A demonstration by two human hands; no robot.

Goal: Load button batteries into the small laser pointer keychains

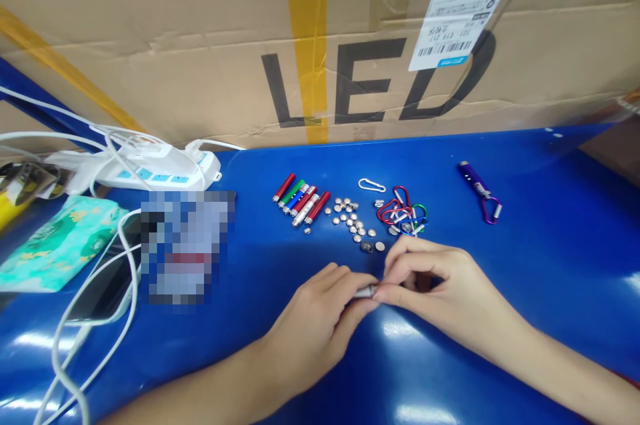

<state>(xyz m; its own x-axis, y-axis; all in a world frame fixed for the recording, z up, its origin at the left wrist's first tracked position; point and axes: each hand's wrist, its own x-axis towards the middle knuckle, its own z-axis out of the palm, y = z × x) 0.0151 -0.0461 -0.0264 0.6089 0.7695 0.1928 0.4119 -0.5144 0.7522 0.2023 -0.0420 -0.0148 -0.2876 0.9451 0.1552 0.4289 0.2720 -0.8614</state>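
Note:
My left hand (320,312) is closed around a small silver flashlight tube (364,292), mostly covered by the fingers. At the tube's right end, the thumb and fingertips of my right hand (445,278) are pinched together; whatever they hold is hidden. Just beyond the hands lie several silver button cells (359,226) and a small black part (367,247). Red, green and blue carabiners (400,212) are heaped past my right fingertips. A row of coloured flashlight tubes (301,200) lies behind to the left, and a silver carabiner (371,184) is by itself farther back.
A purple flashlight with a carabiner (474,180) lies at the right. At the left are a white power strip (160,168), looping white cables (131,292), a phone (103,285) and a green tissue pack (60,242). A large cardboard box (200,78) stands along the table's back edge.

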